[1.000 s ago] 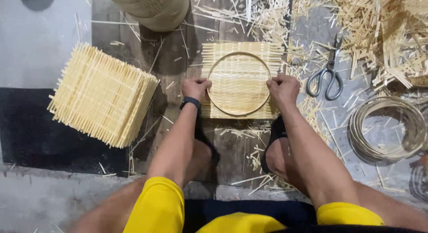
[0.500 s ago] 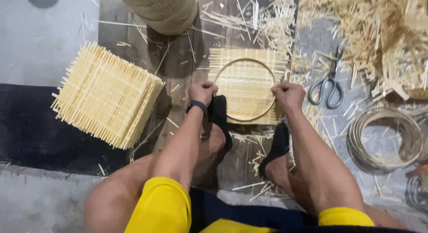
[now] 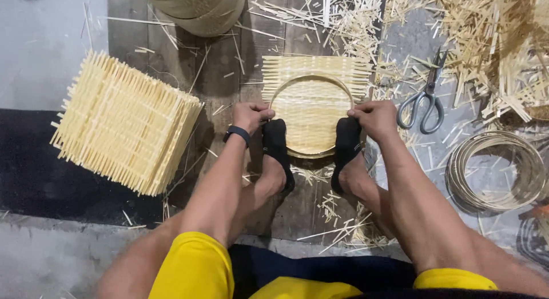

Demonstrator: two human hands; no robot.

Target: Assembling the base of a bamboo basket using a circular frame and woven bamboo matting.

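Bamboo hoop [image 3: 311, 82] gripped by left hand [image 3: 251, 116] at nine o'clock, right hand [image 3: 374, 119] at three; uneven pressure risks splitting woven mat [image 3: 311, 119].

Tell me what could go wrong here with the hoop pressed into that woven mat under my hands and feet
The left hand and right hand grip opposite sides of the hoop on the woven mat; uneven pressure might let it spring off or sit crooked. The mat's loose strip ends stick out near the fingers and could prick them. The socked feet pinning the near edge might slip, and the scissors lie close to the right hand.
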